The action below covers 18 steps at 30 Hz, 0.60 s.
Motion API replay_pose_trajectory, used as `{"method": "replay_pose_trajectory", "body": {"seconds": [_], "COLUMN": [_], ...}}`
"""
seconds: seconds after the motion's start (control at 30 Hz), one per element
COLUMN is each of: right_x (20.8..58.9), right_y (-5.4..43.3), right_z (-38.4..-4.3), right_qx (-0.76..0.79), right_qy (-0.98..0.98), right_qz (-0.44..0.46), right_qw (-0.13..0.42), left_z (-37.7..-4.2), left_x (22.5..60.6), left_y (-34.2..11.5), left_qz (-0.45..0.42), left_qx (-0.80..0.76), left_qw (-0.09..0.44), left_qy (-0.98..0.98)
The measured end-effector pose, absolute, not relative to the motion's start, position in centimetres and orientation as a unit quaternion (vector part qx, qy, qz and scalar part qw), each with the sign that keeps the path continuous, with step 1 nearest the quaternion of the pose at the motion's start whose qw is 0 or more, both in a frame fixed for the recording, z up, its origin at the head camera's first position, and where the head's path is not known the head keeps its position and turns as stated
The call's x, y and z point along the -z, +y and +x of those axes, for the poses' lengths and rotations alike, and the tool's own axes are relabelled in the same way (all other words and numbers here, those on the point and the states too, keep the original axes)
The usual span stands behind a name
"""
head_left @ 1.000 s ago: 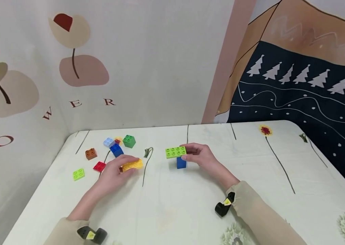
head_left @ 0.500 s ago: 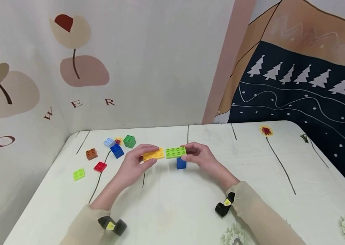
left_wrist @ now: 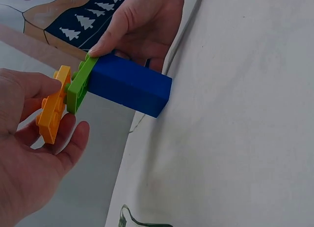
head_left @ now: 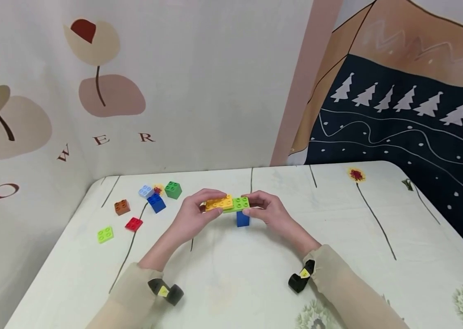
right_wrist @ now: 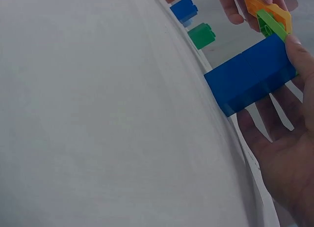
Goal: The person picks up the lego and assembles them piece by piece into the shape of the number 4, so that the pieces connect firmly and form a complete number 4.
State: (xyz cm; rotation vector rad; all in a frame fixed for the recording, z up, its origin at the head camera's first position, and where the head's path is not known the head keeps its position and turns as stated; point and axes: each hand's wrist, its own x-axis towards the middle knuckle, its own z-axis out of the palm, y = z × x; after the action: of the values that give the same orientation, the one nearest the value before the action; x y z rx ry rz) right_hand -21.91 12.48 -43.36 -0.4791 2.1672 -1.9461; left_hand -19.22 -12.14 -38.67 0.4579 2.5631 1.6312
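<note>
- Landmark: blue tower [head_left: 243,219], upright on the table [head_left: 231,278]; a seam shows across its side in the right wrist view.
- Green plate [head_left: 241,204] lies flat on the tower's top, its left part reaching out past the tower.
- Yellow plate [head_left: 219,202] sits left of the tower, over that overhanging part of the green plate, studs up; cannot tell whether it is pressed fully home.
- Left hand [head_left: 193,213], left of the tower: thumb on the yellow plate's near edge, fingers along its far edge, pinching it; the plate's right end sticks out beyond the fingertips.
- Right hand [head_left: 271,211], right of the tower: thumb in front, fingers behind, gripping the green plate's right end where it meets the tower's top.
- Well left of the tower and farther back: green block [head_left: 172,189], dark blue block [head_left: 156,202], light blue block [head_left: 146,191], brown block [head_left: 122,207].
- Also well left of the tower: red piece [head_left: 134,224], small lime piece [head_left: 105,235].
</note>
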Motion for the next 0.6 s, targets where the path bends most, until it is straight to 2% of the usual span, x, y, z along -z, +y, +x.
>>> {"method": "replay_pose_trajectory", "body": {"seconds": [0.27,0.6], "right_x": [43.35,43.40], "right_y": [12.39,12.24], "right_z": [-21.81,-21.75], "right_qx": [0.651,0.650], "right_qy": [0.736,0.734], "right_qz": [-0.159,-0.172], "right_qw": [0.091,0.094], "left_z": [-19.27,-19.33], "left_x": [38.62,38.40], "left_y": [-11.93,-11.76], "left_qz": [0.148,0.152], "left_qx": [-0.533,-0.498], "left_qw": [0.041,0.023], "left_qy": [0.832,0.853]}}
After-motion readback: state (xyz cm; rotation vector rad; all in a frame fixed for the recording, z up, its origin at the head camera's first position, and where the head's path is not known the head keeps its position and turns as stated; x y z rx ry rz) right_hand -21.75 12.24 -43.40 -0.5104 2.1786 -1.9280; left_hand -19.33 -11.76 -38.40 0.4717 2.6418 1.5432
